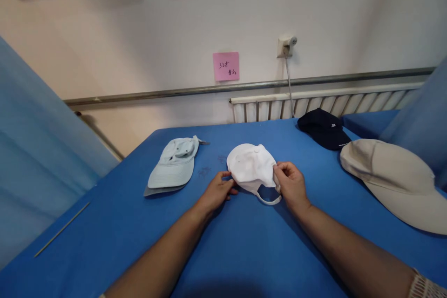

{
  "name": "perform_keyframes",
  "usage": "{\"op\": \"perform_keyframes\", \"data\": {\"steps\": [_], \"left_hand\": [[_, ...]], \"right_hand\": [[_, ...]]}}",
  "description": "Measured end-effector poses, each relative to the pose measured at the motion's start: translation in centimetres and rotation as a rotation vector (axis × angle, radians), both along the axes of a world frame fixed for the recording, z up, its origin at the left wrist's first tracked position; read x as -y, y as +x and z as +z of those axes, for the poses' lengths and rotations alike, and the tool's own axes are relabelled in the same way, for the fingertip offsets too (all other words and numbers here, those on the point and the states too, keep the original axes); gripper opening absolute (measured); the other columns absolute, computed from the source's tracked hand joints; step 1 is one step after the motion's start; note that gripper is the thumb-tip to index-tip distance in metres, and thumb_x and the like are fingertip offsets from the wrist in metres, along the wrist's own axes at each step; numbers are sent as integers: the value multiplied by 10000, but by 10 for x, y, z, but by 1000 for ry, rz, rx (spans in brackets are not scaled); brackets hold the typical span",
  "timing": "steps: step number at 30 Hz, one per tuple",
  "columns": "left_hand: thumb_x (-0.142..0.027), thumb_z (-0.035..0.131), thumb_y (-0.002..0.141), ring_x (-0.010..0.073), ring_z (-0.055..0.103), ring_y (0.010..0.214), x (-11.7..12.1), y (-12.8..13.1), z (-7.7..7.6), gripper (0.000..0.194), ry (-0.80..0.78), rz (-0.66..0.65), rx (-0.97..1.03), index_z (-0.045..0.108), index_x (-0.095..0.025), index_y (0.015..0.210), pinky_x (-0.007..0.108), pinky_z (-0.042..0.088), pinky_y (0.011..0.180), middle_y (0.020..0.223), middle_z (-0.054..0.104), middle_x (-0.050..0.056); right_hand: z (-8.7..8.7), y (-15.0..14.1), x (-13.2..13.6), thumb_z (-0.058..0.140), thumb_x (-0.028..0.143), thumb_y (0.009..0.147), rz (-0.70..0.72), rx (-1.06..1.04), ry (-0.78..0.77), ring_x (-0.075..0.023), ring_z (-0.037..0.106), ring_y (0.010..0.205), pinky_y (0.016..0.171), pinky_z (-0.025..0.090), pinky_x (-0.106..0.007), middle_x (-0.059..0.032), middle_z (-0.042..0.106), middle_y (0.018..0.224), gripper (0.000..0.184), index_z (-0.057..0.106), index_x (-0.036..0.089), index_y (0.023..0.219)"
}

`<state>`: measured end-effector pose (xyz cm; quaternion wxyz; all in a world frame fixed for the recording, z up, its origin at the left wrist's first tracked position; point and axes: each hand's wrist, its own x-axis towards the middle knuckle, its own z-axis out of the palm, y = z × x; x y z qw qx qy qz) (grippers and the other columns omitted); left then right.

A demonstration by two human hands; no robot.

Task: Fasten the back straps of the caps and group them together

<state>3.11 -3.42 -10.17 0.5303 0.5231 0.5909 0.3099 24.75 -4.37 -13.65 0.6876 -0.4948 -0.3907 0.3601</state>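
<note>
A white baseball cap [249,165] lies on the blue-covered surface in the middle, its strap and rear opening toward me. My right hand [291,184] is closed on the cap's right edge, thumb and fingers pinching the fabric. At the cap's lower left edge is my left hand [219,191], its fingers apart and the tips beside or touching the rim. To the left lies a pale blue cap [174,163] with a greyish layer showing under its brim.
At the right are a navy cap [321,125] and a large beige cap [398,167]. A thin stick [62,229] lies at the left on the blue sheet [223,251]. Behind are a metal rail [195,90], a radiator [314,101] and a plugged-in cord [289,81]. Blue curtains hang at both sides.
</note>
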Motion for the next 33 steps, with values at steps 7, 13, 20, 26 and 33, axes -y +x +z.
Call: {"op": "perform_keyframes", "data": {"steps": [7,13,20,26,33], "left_hand": [[-99,696,765,195,693,876,5,6,2,295,-202,139,629,593,-97,1042,318,534,880,969,714,128],[-58,512,877,202,699,939,3,9,11,290,-348,189,900,568,-57,1161,316,558,893,1053,705,142],[-120,474,914,220,710,946,2,7,6,371,-425,110,975,518,-37,1272,320,569,874,1058,719,151],[-69,482,884,236,708,963,-12,0,-1,403,-310,221,924,532,-35,1283,320,571,874,1098,713,161],[-44,605,781,244,728,763,-22,-16,3,292,-292,189,704,672,-36,1065,320,596,726,899,755,154]], "right_hand": [[-1,2,-2,682,438,752,-67,44,55,-145,563,732,717,464,-289,-21,612,811,274,572,191,707],[-1,4,-2,682,466,754,-41,97,78,-144,565,704,672,475,-278,-23,616,803,299,571,190,725],[-6,4,-4,672,457,773,-30,121,92,-150,575,700,648,484,-284,-36,625,821,288,565,191,739],[6,2,9,614,291,845,-30,403,286,-172,590,803,725,485,-316,-39,614,860,152,556,202,736],[34,-10,50,549,140,866,300,634,577,-183,598,855,785,479,-346,-45,636,883,80,569,217,854]]}}
